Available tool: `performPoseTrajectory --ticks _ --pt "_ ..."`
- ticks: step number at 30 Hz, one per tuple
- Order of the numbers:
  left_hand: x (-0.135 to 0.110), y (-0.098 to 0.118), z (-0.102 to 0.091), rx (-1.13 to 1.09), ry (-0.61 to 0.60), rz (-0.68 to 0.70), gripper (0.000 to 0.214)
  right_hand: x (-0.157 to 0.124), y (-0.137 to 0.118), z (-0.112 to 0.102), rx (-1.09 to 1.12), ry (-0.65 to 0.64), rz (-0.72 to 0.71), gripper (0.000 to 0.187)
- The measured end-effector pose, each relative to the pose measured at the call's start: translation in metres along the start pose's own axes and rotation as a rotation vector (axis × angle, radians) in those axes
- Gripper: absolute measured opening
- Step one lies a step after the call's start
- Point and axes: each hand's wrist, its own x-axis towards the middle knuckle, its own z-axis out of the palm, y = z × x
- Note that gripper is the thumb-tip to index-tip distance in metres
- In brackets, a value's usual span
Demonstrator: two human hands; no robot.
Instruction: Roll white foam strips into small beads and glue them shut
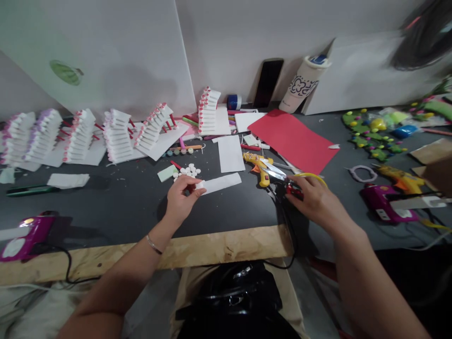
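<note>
My left hand (181, 197) pinches one end of a white foam strip (221, 182) that lies over the dark table. My right hand (312, 197) is closed round the red and black handles of scissors (278, 175), whose open blades point left toward the strip. A yellow glue gun (257, 167) lies just behind the blades. A small heap of white round discs (187, 172) sits behind my left hand, beside a pale green foam piece (166, 173).
Several white stepped foam models (116, 134) line the back left. A red sheet (291, 139), white foam pieces (230, 153), a phone (267, 82) and a cup (303, 84) stand further back. Purple glue guns (24, 233) (383, 202) lie at both sides. The table's wooden edge (212, 247) runs in front.
</note>
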Motion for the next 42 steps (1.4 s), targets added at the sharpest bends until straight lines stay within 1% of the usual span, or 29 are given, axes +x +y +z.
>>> performPoseTrajectory --ticks 3,5,7,9,11,12,14,16,17,19,21,22,23,25,27,28,31,34,36,38,40,42 --pt "-0.002 0.002 0.003 0.000 -0.088 0.031 0.023 -0.005 0.006 0.009 0.045 0.010 0.030 0.048" --pt "-0.004 0.003 0.004 0.011 -0.145 0.048 0.024 -0.007 0.009 0.013 0.103 0.058 0.065 0.047" --pt "-0.005 0.004 0.005 0.026 -0.167 0.060 0.025 -0.011 0.010 0.015 0.164 0.113 0.095 0.044" --pt "-0.005 0.005 0.005 0.037 -0.143 0.071 0.025 -0.020 0.007 0.014 0.217 0.155 0.102 0.040" --pt "-0.005 0.004 0.004 0.046 -0.083 0.069 0.025 -0.033 -0.004 0.013 0.251 0.161 0.082 0.037" --pt "-0.004 0.004 0.003 0.047 -0.045 0.064 0.025 -0.040 -0.012 0.012 0.260 0.145 0.062 0.036" --pt "-0.003 0.003 0.002 0.039 0.025 0.047 0.026 -0.052 -0.030 0.009 0.279 0.073 0.015 0.035" --pt "-0.002 0.002 0.002 0.023 0.060 0.036 0.027 -0.056 -0.047 0.004 0.312 -0.011 -0.045 0.032" --pt "-0.002 0.002 0.002 0.016 0.065 0.034 0.028 -0.053 -0.052 0.000 0.327 -0.030 -0.064 0.029" --pt "-0.003 0.002 0.003 0.010 0.051 0.040 0.029 -0.039 -0.056 -0.007 0.326 -0.001 -0.045 0.027" --pt "-0.004 0.003 0.004 0.012 0.036 0.058 0.028 -0.013 -0.053 -0.012 0.262 0.074 0.058 0.032" --pt "-0.005 0.003 0.004 0.015 0.029 0.069 0.028 0.003 -0.050 -0.012 0.205 0.091 0.124 0.034" --pt "-0.006 0.003 0.004 0.018 0.023 0.081 0.026 0.019 -0.048 -0.009 0.153 0.084 0.167 0.035" --pt "-0.007 0.004 0.004 0.023 0.015 0.105 0.025 0.049 -0.044 0.000 0.089 0.003 0.219 0.036" --pt "-0.007 0.004 0.004 0.024 0.010 0.122 0.025 0.070 -0.043 0.013 0.053 -0.057 0.270 0.037" --pt "-0.008 0.004 0.004 0.024 0.010 0.127 0.025 0.076 -0.043 0.018 0.052 -0.078 0.301 0.034" --pt "-0.009 0.003 0.004 0.016 -0.003 0.136 0.026 0.080 -0.039 0.025 0.109 -0.118 0.374 0.023" --pt "-0.010 0.002 0.005 0.006 -0.025 0.128 0.025 0.073 -0.031 0.022 0.222 -0.101 0.431 0.023" --pt "-0.011 0.002 0.006 0.006 -0.038 0.113 0.026 0.069 -0.028 0.021 0.370 -0.055 0.495 0.027" --pt "-0.011 0.002 0.007 0.004 -0.046 0.109 0.026 0.066 -0.030 0.021 0.595 0.001 0.541 0.035" --pt "-0.011 0.002 0.007 -0.001 -0.060 0.119 0.026 0.063 -0.037 0.023 0.804 0.048 0.544 0.041" --pt "-0.012 0.002 0.008 -0.002 -0.079 0.137 0.025 0.061 -0.045 0.023 0.906 0.081 0.532 0.040"
